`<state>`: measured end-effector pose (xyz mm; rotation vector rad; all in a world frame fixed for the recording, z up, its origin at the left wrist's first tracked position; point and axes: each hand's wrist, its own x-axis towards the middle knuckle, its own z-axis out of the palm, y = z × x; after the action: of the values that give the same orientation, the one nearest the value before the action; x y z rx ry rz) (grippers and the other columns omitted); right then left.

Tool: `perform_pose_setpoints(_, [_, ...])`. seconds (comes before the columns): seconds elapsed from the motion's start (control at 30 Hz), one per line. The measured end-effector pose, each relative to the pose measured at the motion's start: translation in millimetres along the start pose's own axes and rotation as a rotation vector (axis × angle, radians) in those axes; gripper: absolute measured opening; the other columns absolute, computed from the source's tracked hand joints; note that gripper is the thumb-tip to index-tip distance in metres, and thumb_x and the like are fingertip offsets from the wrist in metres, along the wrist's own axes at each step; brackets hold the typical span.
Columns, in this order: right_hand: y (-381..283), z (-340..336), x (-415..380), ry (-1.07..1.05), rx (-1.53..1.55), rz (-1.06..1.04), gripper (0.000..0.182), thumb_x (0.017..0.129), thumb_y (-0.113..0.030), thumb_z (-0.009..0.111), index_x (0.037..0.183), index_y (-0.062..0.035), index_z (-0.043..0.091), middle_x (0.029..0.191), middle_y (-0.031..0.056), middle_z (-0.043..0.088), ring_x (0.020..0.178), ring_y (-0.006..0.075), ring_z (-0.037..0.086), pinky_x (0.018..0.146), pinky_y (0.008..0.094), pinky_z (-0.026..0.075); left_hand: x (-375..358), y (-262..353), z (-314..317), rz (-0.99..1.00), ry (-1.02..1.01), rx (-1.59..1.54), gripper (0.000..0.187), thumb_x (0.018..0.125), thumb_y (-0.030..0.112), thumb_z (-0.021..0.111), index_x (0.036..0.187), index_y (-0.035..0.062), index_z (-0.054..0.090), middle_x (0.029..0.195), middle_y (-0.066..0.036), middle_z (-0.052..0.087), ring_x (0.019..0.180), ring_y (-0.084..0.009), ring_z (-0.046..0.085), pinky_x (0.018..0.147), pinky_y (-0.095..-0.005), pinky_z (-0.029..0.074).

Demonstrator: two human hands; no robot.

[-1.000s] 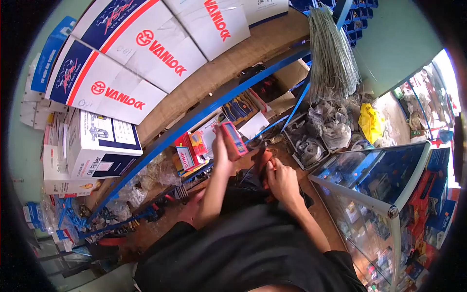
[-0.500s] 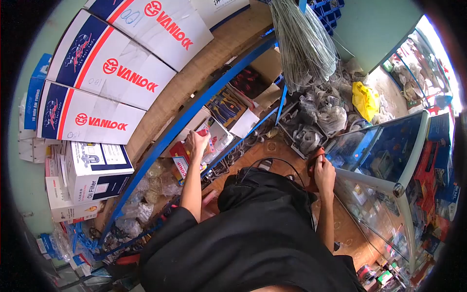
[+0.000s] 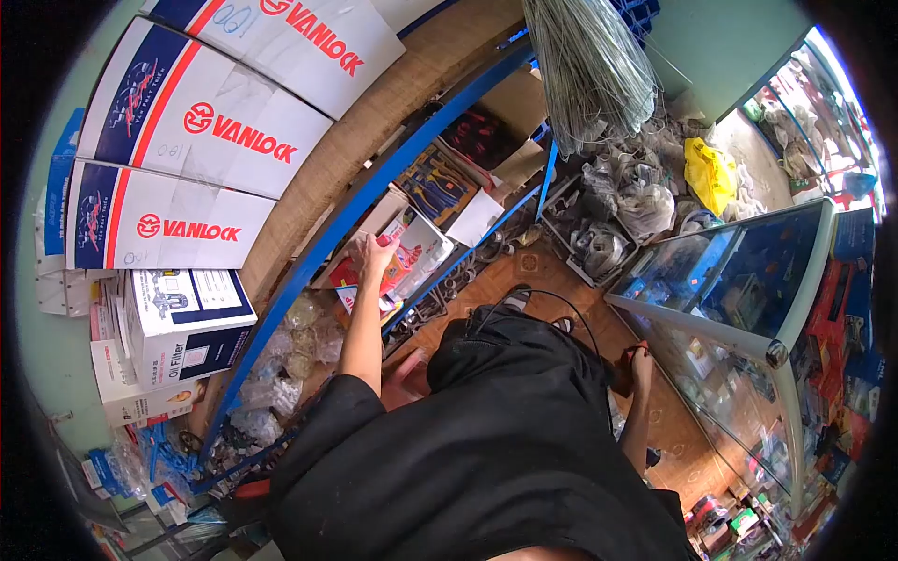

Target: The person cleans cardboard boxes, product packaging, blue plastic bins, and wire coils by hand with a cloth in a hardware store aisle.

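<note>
My left hand (image 3: 372, 262) reaches into the blue-framed shelf on the left. Its fingers are closed at the edge of a red-and-white packet (image 3: 404, 260), whose lower part is partly behind the hand. Beside it stands a white open box (image 3: 430, 251), and pliers with blue and yellow handles (image 3: 432, 190) lie in a carton further back. Down at my right side, my right hand (image 3: 642, 366) is closed around a reddish-brown cloth (image 3: 624, 372), mostly hidden by the hand and my black clothing. The glass display case (image 3: 697, 323) is just right of that hand.
White VANLOCK cartons (image 3: 229, 136) and an Oil Filter box (image 3: 192, 323) sit on the upper shelf (image 3: 393, 103). A wire bundle (image 3: 599, 75) hangs ahead. Bagged goods (image 3: 641, 206) and a yellow bag (image 3: 709, 178) lie beyond the tiled floor (image 3: 524, 271).
My right hand has dropped away from the display case's edge, taking the cloth with it. My left hand has shifted slightly up and left, and the red-and-white packet shows more.
</note>
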<state>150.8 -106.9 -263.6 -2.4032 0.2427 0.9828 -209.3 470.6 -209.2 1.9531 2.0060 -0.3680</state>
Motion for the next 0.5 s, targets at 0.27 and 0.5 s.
perform_pose_setpoints(0.27, [170, 43, 14, 0.006, 0.105, 0.238, 0.065, 0.093, -0.045, 0.043, 0.121, 0.0103, 0.062, 0.116, 0.0281, 0.068, 0.111, 0.0415, 0.065, 0.092, 0.0471, 0.051, 73, -92, 38, 0.323, -0.093, -0.367, 0.052, 0.088, 0.037, 0.06, 0.128, 0.0029, 0.063, 0.114, -0.028, 0.068, 0.115, -0.0389, 0.063, 0.099, -0.0471, 0.048])
perform_pose_setpoints(0.5, [231, 72, 18, -0.006, 0.126, 0.223, 0.062, 0.094, -0.046, 0.043, 0.116, 0.0077, 0.065, 0.109, 0.0252, 0.068, 0.101, 0.0371, 0.066, 0.085, 0.0436, 0.051, -26, -55, -36, 0.36, -0.277, -0.107, 0.12, 0.068, 0.035, 0.086, 0.159, 0.0048, 0.014, 0.161, -0.025, 0.024, 0.151, -0.0358, 0.019, 0.122, -0.0443, 0.022])
